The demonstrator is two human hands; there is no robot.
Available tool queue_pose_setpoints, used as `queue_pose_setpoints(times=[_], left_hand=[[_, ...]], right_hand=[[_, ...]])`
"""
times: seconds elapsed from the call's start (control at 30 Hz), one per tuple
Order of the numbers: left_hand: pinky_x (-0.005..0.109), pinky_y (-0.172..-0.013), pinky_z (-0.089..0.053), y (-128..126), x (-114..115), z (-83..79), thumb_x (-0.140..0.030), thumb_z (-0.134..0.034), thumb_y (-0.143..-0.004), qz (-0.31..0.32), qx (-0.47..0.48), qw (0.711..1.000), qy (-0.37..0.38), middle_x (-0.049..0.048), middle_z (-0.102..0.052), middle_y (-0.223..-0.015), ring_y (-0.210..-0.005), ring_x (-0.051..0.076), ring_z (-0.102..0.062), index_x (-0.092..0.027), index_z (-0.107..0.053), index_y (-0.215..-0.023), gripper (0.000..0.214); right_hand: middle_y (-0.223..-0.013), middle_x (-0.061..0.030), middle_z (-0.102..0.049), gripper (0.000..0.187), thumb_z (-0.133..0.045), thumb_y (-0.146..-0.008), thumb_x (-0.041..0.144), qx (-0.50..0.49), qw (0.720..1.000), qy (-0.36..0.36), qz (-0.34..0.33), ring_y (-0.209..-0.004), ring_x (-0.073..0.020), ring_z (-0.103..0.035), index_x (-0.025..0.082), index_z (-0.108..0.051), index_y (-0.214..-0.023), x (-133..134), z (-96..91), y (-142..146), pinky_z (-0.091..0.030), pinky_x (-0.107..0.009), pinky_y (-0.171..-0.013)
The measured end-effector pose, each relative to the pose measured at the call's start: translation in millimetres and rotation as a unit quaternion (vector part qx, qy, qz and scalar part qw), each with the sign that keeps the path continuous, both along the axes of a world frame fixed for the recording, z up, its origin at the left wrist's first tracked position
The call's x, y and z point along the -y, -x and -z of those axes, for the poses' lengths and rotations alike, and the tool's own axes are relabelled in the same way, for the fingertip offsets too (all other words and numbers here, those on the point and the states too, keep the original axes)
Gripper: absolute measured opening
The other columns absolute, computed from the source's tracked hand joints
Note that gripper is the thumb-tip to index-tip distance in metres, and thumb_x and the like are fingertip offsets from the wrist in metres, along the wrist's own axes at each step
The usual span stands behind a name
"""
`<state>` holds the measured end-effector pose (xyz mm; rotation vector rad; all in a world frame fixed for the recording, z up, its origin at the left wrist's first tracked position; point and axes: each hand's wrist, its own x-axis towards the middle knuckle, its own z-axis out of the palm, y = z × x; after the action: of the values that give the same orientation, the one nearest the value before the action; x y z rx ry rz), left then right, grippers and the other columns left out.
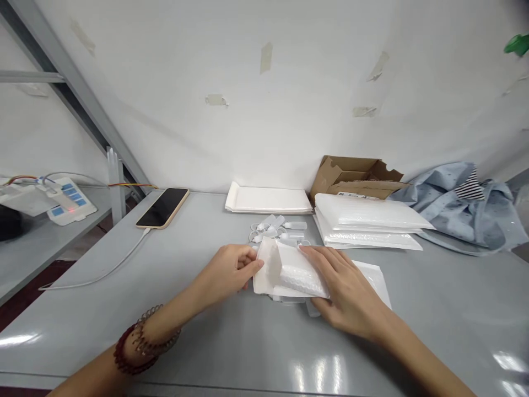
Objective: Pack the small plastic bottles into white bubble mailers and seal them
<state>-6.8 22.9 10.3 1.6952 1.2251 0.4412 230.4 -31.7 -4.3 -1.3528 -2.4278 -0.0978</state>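
Note:
A white bubble mailer (pixel 289 270) lies on the grey table (pixel 185 331) in front of me, its open end toward the left. My left hand (pixel 231 273) pinches that open edge with closed fingers. My right hand (pixel 343 289) lies flat on top of the mailer, fingers stretched out, pressing it down. Just behind the mailer sits a small heap of little clear plastic bottles and rings (pixel 279 227). Another flat mailer (pixel 374 278) shows from under my right hand.
A stack of white mailers (pixel 363 220) lies at the right, a second flat stack (pixel 268 199) at the back. A brown cardboard box (pixel 355 176), blue cloth (pixel 458 204), and a phone (pixel 163 207) on a charging cable (pixel 107 270) are around.

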Motion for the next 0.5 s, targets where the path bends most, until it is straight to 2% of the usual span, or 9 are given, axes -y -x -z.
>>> queue_pose_setpoints(times=[0.07, 0.13, 0.33, 0.5], left_hand=[[0.02, -0.043, -0.036, -1, -1, 0.0, -0.037, -0.052, -0.081, 0.012, 0.005, 0.999, 0.049, -0.004, -0.053, -0.052, -0.044, 0.01, -0.049, -0.017, -0.051, -0.065, 0.025], [0.019, -0.039, -0.033, -4, 0, 1.7, -0.033, -0.052, -0.078, -0.011, 0.015, 0.999, 0.049, -0.0054, -0.05, -0.048, -0.04, 0.009, -0.047, -0.018, -0.045, -0.059, 0.026], [0.019, -0.037, -0.031, -10, 5, 10.4, -0.031, -0.049, -0.08, -0.026, 0.049, 0.998, 0.025, -0.0063, -0.045, -0.04, -0.035, 0.008, -0.042, -0.019, -0.038, -0.053, 0.032], [0.019, -0.04, -0.037, -14, 13, 7.7, -0.036, -0.048, -0.085, -0.004, 0.111, 0.993, 0.038, -0.0056, -0.048, -0.046, -0.04, 0.009, -0.046, -0.019, -0.041, -0.057, 0.033]], right_hand=[[-0.13, -0.0188, -0.048, 0.063, -0.047, -0.07, 0.014, 0.03, 0.999, -0.027, -0.015, -0.118, -0.032, -0.044, 0.009, -0.038, -0.132, 1, 2.7, 4, -0.042, -0.051, -0.092], [-0.136, -0.0192, -0.045, 0.061, -0.046, -0.074, 0.013, 0.058, 0.996, -0.062, -0.037, -0.126, -0.0324, -0.038, 0.006, -0.038, -0.134, 3, 7.2, 9, -0.04, -0.052, -0.096], [-0.133, -0.0222, -0.049, 0.049, -0.037, -0.083, 0.001, 0.135, 0.969, -0.186, -0.089, -0.129, -0.0317, -0.039, -0.001, -0.044, -0.131, 8, 17.9, 24, -0.045, -0.045, -0.095], [-0.135, -0.0224, -0.048, 0.044, -0.037, -0.087, 0.007, 0.169, 0.963, -0.193, -0.09, -0.128, -0.0354, -0.04, 0.004, -0.047, -0.13, 9, 19.9, 32, -0.048, -0.047, -0.091]])
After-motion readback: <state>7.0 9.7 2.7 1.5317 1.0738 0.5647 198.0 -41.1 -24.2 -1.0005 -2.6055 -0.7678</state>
